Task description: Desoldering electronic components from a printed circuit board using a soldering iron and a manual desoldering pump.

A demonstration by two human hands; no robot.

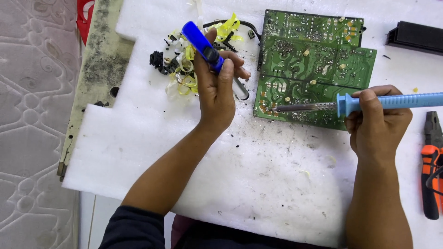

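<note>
Circuit board (318,60), green, lay solder-side up on the white foam sheet (258,184). Right hand (376,122) clasped a light-blue soldering iron (369,102), its tip touching the board's lower left corner. Left hand (217,87) gripped a blue desoldering pump (205,46) above the foam, beside a wire scrap pile (184,69).

A makeshift electronics repair bench: a grimy white foam sheet (258,184) carries a green circuit board (314,69), a blue-handled soldering iron (392,100), orange-handled pliers (431,175) and yellow wire scraps (184,78).

Circuit board (318,64) on foam sheet (258,184); scrap pile (184,64) left, pliers (432,166) right.
</note>
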